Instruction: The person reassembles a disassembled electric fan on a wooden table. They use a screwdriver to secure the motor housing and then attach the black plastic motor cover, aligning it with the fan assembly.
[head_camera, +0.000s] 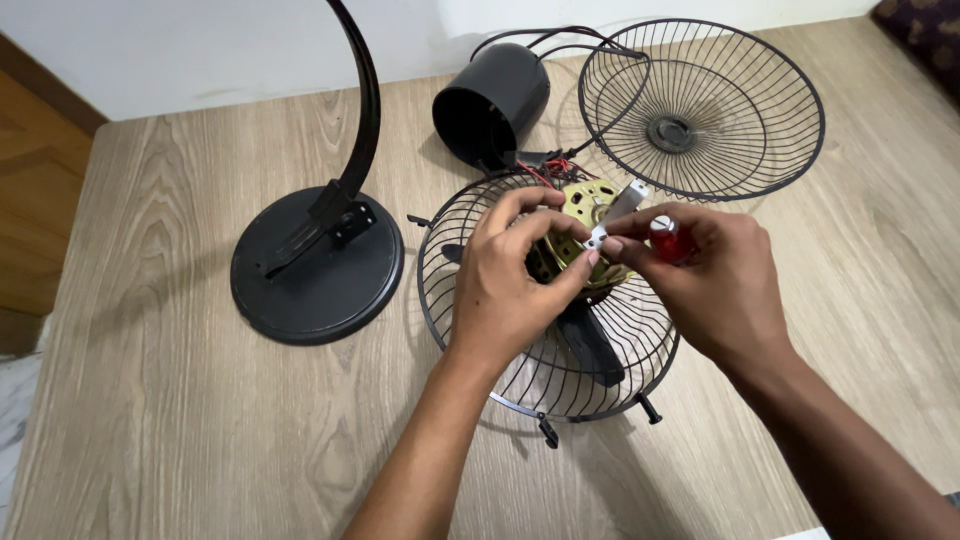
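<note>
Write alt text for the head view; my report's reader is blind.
Two hands work on a fan motor inside a wire grille; the right hand holds a red-handled tool. A stand, cover and second grille lie nearby.

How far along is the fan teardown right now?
Done: front grille, black motor cover and stand base lie apart. In hand: left hand steadies the motor; right hand holds a red-handled screwdriver. Left: motor and blade sit in the rear grille.
</note>
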